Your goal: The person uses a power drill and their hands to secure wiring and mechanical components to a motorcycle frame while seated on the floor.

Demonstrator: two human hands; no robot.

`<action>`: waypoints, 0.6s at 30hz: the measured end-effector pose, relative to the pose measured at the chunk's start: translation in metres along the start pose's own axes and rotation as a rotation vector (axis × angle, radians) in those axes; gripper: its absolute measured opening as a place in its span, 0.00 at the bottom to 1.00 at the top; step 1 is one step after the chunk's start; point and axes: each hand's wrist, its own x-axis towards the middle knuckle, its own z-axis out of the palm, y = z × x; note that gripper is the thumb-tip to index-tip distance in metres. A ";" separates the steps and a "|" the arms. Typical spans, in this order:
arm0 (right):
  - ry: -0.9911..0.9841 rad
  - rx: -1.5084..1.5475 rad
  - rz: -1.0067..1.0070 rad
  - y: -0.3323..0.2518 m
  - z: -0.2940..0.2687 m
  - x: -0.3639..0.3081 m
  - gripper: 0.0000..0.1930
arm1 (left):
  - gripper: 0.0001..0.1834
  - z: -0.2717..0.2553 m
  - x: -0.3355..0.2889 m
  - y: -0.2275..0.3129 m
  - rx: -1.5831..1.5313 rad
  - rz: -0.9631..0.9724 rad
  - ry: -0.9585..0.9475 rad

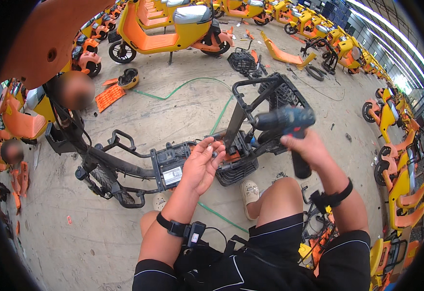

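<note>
2 hands on a stripped scooter frame lying on the concrete floor.
Right hand: fingers wrapped around cordless drill. Left hand: fingers half-open at the grey bracket. Green hose, black basket, orange panels nearby.

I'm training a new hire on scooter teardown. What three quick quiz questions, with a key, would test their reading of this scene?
1. True or false: the right hand holds a cordless drill.
2. What does the left hand touch? A) a tyre B) the stripped scooter frame C) a helmet
3. Fill in: a green ___ runs across the concrete floor.

Key: 1 true; 2 B; 3 hose.
</note>
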 end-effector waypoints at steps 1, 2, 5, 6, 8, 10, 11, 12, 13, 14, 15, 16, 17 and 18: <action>-0.020 0.025 0.086 0.012 0.006 -0.005 0.20 | 0.13 0.000 0.001 -0.001 -0.024 -0.010 -0.014; -0.042 0.054 0.169 0.025 0.016 -0.010 0.19 | 0.13 -0.004 0.001 -0.001 -0.022 -0.013 -0.001; -0.087 0.197 0.278 0.044 0.037 -0.026 0.20 | 0.14 -0.007 0.002 -0.005 -0.021 -0.036 0.069; -0.096 0.225 0.315 0.048 0.040 -0.030 0.20 | 0.14 -0.004 0.003 -0.007 -0.020 -0.056 0.118; -0.098 0.245 0.355 0.053 0.045 -0.033 0.21 | 0.15 0.003 0.002 -0.009 -0.017 -0.088 0.184; -0.095 0.280 0.369 0.050 0.052 -0.037 0.22 | 0.17 0.010 -0.001 -0.007 -0.013 -0.110 0.219; -0.095 0.325 0.377 0.045 0.054 -0.041 0.22 | 0.17 0.010 -0.002 -0.006 -0.010 -0.115 0.188; -0.096 0.315 0.366 0.046 0.055 -0.042 0.22 | 0.17 0.010 -0.003 -0.005 -0.006 -0.120 0.157; -0.098 0.305 0.354 0.049 0.057 -0.042 0.22 | 0.17 0.011 -0.004 -0.005 -0.003 -0.125 0.126; -0.100 0.294 0.341 0.050 0.058 -0.042 0.22 | 0.17 0.011 -0.005 -0.004 0.020 -0.121 0.116; -0.098 0.267 0.297 0.049 0.060 -0.044 0.22 | 0.17 0.012 -0.005 -0.004 0.043 -0.116 0.106; -0.095 0.239 0.253 0.048 0.062 -0.045 0.22 | 0.17 0.013 -0.006 -0.003 0.066 -0.112 0.096; -0.091 0.211 0.208 0.047 0.063 -0.046 0.22 | 0.16 0.014 -0.006 -0.004 0.064 -0.113 0.095; -0.059 0.207 0.150 0.046 0.066 -0.047 0.23 | 0.16 0.015 -0.006 -0.003 0.063 -0.115 0.094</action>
